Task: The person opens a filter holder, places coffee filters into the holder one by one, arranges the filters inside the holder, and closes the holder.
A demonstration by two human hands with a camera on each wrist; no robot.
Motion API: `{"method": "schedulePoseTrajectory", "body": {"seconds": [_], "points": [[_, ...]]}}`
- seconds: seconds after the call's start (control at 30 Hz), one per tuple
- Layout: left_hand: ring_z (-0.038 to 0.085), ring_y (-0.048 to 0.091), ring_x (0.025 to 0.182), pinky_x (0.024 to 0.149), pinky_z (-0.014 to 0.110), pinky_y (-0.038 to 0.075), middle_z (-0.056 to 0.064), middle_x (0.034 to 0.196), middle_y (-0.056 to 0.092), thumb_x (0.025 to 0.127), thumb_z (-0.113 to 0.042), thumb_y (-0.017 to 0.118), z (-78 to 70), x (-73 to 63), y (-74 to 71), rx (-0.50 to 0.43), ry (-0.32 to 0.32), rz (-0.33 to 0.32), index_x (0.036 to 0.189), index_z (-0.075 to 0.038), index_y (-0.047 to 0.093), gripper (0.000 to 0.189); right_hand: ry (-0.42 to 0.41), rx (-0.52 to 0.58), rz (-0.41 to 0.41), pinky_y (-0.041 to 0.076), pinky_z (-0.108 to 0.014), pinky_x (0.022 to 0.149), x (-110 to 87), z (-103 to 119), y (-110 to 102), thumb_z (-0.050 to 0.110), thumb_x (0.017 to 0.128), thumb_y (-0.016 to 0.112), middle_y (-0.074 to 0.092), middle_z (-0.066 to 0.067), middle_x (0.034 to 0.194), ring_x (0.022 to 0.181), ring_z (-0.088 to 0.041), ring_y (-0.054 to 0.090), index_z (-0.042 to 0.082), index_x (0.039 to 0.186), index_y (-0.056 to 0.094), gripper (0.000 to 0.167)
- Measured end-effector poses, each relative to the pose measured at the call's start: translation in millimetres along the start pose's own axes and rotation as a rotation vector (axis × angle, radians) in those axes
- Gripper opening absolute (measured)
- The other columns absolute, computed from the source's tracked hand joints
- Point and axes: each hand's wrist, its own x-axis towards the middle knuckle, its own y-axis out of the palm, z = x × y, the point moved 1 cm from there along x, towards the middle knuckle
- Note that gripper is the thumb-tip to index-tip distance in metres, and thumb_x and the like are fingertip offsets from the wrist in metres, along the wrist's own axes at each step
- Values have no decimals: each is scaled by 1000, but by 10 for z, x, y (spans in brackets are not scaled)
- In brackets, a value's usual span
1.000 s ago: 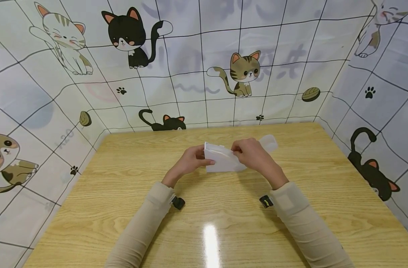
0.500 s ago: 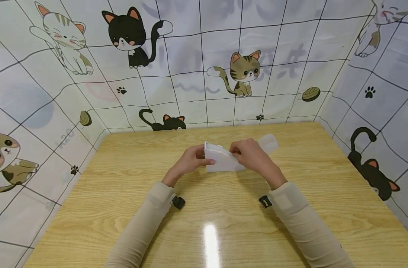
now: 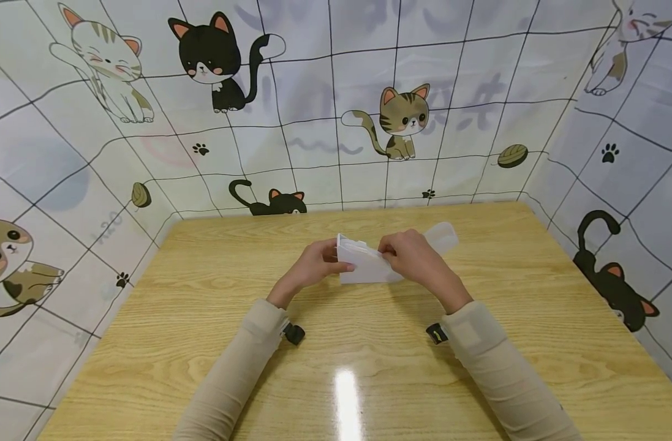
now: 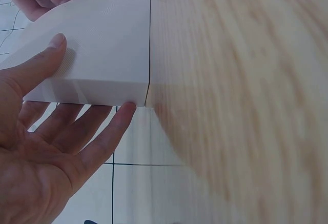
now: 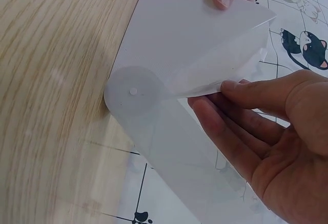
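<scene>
A flat white plastic case (image 3: 363, 268) stands on its long edge on the table, its slanted opening facing up and to the right. A translucent swivel cover (image 5: 184, 152) is pinned by a round pivot at one corner and swung away from the opening. My left hand (image 3: 316, 263) grips the case's closed end, thumb on the near face and fingers behind and along the end wall. At the opening, thumb and forefinger of my right hand (image 3: 415, 254) pinch the edge of a thin whitish translucent sheet (image 5: 220, 73). The rest of the sheet is hidden inside the case.
The case rests toward the far side of a wood-grain table (image 3: 231, 245). Behind and on both sides hangs a white cloth backdrop (image 3: 313, 135) printed with cats and grid lines. A black wrist strap (image 3: 294, 334) shows at the left cuff.
My right hand has shifted slightly left along the opening, and the outline of the sheet at the top edge looks a little different. The left hand and the case have stayed in place.
</scene>
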Motion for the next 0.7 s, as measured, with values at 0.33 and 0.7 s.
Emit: {"method": "schedulePoseTrajectory", "body": {"seconds": [0.33, 0.7], "points": [[22, 75, 104, 86, 36, 62, 10, 121, 75, 91, -19, 81, 7, 2, -2, 3, 7, -2, 131, -14, 67, 43, -31, -14, 2, 56, -34, 67, 1, 10, 23, 1, 94, 70, 79, -9, 92, 71, -16, 68, 6, 96, 81, 12], [22, 75, 104, 85, 35, 62, 10, 119, 75, 91, -19, 82, 13, 7, -2, 4, 6, -2, 130, -14, 67, 42, -37, -24, 6, 58, -36, 69, -8, -4, 26, 0, 95, 69, 80, -10, 94, 75, -19, 71, 6, 97, 82, 14]]}}
